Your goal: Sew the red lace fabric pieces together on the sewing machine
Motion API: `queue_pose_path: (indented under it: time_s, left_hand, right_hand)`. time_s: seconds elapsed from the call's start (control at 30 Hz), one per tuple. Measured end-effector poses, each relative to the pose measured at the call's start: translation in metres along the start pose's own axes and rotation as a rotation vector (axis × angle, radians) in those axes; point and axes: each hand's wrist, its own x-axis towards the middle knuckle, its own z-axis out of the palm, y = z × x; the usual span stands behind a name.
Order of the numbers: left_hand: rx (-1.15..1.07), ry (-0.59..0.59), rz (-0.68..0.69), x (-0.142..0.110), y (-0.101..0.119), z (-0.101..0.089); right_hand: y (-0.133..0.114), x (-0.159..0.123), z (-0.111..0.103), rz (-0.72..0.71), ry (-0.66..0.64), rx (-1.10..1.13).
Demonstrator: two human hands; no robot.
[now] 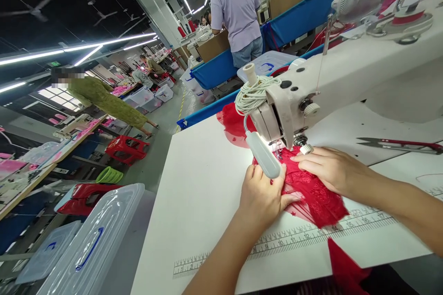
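Red lace fabric lies on the white table under the needle area of a sewing machine. At its left edge is my left hand, closed on the fabric with the thumb along the near side; a small grey lamp on a bent neck hides part of its fingers. My right hand rests on the lace from the right, fingers stretched out and flat, their tips close to the presser foot. More red fabric with a sheer edge spreads behind the machine head.
Thread snips lie right of the machine. A printed ruler runs along the table's near edge, with a red fabric piece beside it. Plastic boxes and red stools stand left. Other people stand or sit farther off.
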Motion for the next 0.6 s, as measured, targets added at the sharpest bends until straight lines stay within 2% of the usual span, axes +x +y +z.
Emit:
queue_pose_path:
  time_s: [0.1, 0.3, 0.47, 0.6]
  left_hand:
    - [0.005, 0.012, 0.001, -0.002, -0.001, 0.002]
    - [-0.032, -0.036, 0.041, -0.001, -0.002, 0.002]
    - [-0.040, -0.144, 0.020, 0.000, -0.005, -0.004]
    - [-0.058, -0.180, 0.004, 0.000, -0.012, -0.009]
  right_hand:
    - [0.000, -0.001, -0.001, -0.016, 0.005, 0.003]
    - [-0.003, -0.001, -0.006, 0.007, -0.023, 0.009]
    - [-0.003, 0.000, -0.005, -0.001, -0.027, 0.038]
    - [-0.004, 0.001, -0.003, -0.027, -0.027, 0.020]
